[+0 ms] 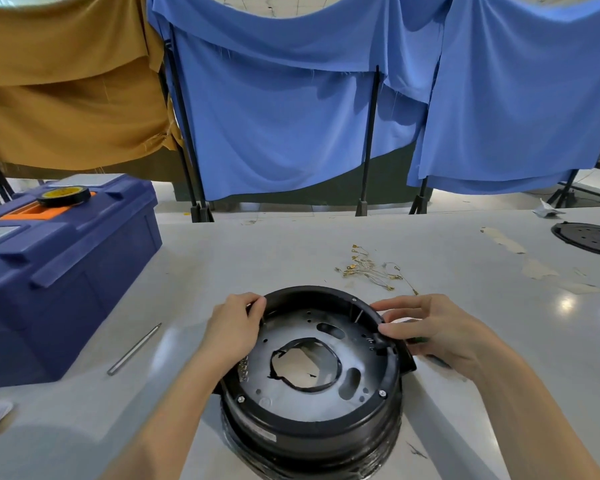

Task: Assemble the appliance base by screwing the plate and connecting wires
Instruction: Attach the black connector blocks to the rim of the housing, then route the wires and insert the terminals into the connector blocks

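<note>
- My left hand [234, 332] curls over the left rim of the black appliance base [312, 386], fingers partly closed on the rim edge. My right hand [430, 329] pinches the right rim between thumb and fingertips, and something dark and greenish sits under its palm; I cannot tell what it is.
- The base stands near the front edge of the worktop [465, 265], middle of its width, with the metal plate [305, 393] seated inside. I see screw heads at the plate's front left and front right; whether the far holes are filled I cannot tell.
- Risk: if I press unevenly on the two rims, the base could rock or slide toward the front edge, since it appears to rest on a rounded lower body.
- Risk: the plate may shift out of line with its holes if it is not fully fastened, and a screw then driven in would cross-thread.
- Risk: the torn black ring round the plate's central opening looks ragged; wires fed past it could snag or chafe.
- The bundle of terminal wires [374, 270] lies well apart, beyond the base toward the far edge. It looks tangled, so pulling one could drag the rest.
- The metal rod-like tool [134, 348] lies left of the base, beside the blue toolbox [59, 271]; my left forearm could knock it rolling.
</note>
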Motion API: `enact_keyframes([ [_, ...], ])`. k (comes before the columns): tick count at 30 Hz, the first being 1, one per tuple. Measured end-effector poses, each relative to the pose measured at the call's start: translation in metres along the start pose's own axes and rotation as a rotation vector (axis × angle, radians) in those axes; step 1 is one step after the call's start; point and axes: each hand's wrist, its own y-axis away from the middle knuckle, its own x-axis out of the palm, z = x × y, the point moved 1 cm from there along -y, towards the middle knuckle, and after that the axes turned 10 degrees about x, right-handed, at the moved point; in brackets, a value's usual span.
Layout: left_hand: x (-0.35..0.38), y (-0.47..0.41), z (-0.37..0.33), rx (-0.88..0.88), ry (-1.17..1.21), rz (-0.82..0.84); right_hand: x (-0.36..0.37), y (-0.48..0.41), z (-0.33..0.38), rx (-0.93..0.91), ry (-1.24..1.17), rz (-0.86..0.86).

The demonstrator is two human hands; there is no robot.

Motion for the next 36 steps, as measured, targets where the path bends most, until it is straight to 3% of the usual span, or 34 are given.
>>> enact_keyframes([
  [7,0.02,-0.001,-0.019,-0.027,0.044,0.007,-0.027,-0.015,-0.006,-0.192,0.071,-0.567],
  [11,0.023,-0.003,-0.021,-0.035,0.063,0.014,-0.023,-0.028,-0.019,-0.079,0.436,-0.513],
  [15,0.023,-0.002,-0.021,-0.039,0.081,0.004,-0.032,-0.033,-0.023,-0.065,0.578,-0.607],
  [21,0.023,-0.004,-0.022,-0.068,0.076,0.002,-0.049,-0.027,-0.026,-0.02,0.524,-0.687],
  [25,0.024,-0.006,-0.022,-0.086,0.076,-0.015,-0.049,-0.038,-0.014,-0.129,0.4,-0.702],
  [31,0.024,-0.006,-0.021,-0.081,0.098,-0.034,-0.036,-0.086,0.003,-0.045,0.657,-0.591],
  [36,0.025,-0.006,-0.02,-0.078,0.094,-0.033,-0.032,-0.104,0.001,-0.025,0.591,-0.688],
])
